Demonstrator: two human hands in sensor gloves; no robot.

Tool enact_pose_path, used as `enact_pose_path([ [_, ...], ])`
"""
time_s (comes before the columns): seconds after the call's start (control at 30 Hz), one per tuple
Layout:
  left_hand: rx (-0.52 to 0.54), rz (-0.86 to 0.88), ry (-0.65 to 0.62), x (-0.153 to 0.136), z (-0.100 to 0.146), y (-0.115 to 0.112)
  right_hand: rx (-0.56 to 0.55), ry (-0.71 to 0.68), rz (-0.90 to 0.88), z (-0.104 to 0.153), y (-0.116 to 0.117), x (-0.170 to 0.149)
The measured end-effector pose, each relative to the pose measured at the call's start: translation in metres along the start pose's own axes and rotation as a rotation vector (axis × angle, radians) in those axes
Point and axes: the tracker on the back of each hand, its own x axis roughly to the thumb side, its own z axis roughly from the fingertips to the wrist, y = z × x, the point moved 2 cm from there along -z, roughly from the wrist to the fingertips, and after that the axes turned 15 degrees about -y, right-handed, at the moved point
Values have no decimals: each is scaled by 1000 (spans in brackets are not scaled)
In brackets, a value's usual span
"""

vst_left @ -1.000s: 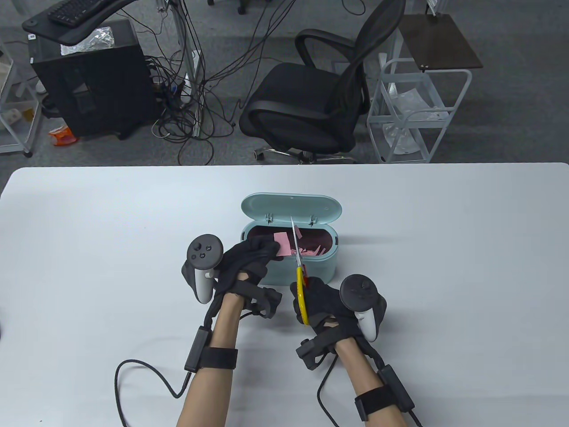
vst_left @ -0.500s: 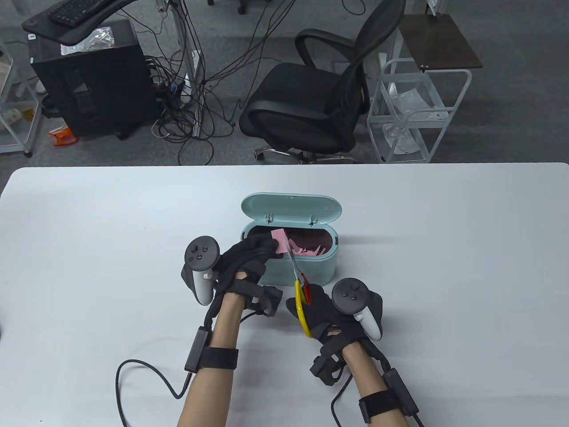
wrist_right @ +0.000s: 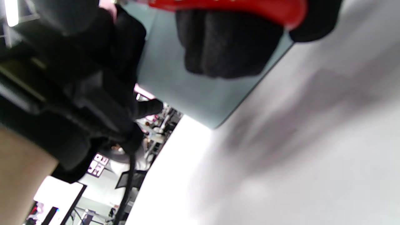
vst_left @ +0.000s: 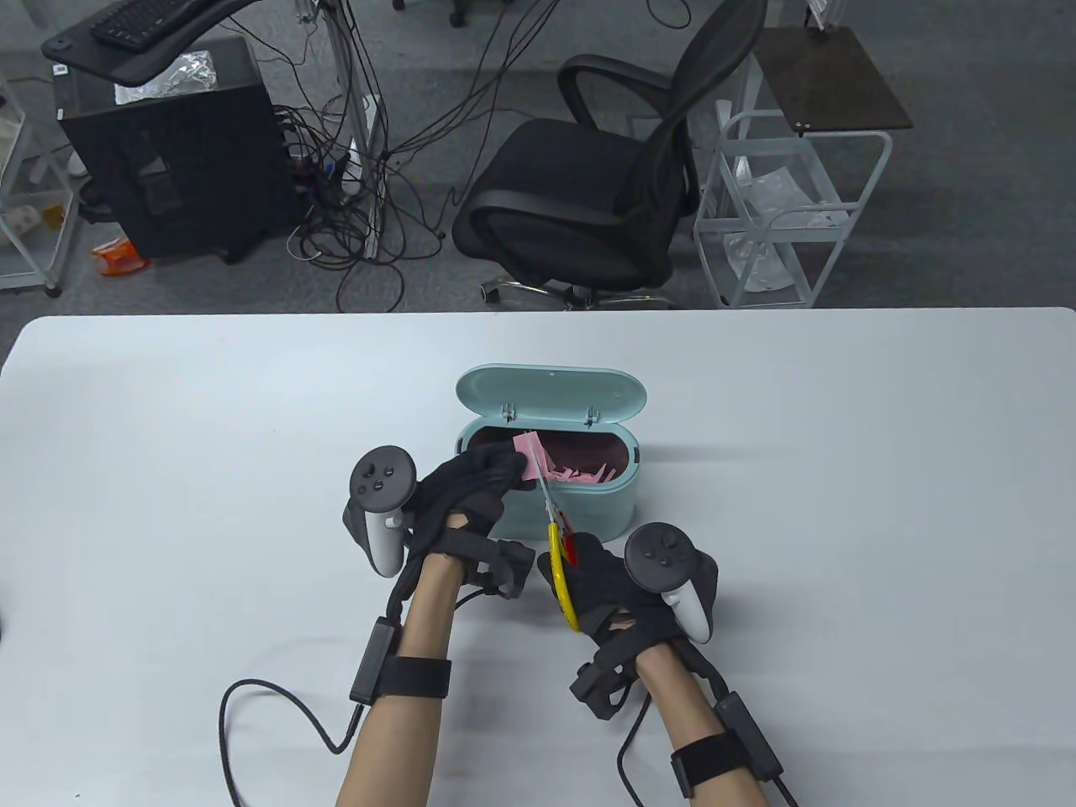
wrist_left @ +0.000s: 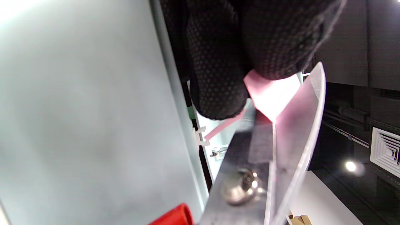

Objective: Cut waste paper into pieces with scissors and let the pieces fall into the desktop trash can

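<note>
Paper [vst_left: 527, 448], pink, is pinched in the left hand [vst_left: 471, 492] above the trash can [vst_left: 580, 504], blades of the scissors [vst_left: 555, 521] biting it. Keep it taut over the opening; right hand's [vst_left: 605, 588] grip, curled through the handles, should close fully.

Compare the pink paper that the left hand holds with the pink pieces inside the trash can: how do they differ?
The held paper is one larger sheet; the pieces in the can are many small strips and scraps. The held paper is pinched by the left hand above the trash can, with the scissors at its edge; the pieces lie loose inside. Both are the same pink.
</note>
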Motion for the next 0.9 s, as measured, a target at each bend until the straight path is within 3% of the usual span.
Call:
enact_pose_path([
  [0.3,15,-6,-8,0,0,0,-82,-12,22,0,-8,3],
  [0.5,-9,-72,-25,3,0,-1,8,3,-11,-2,-7,4],
  [0.9,-20,-85,-31,3,-1,-2,-49,-9,-19,-5,-5,5],
])
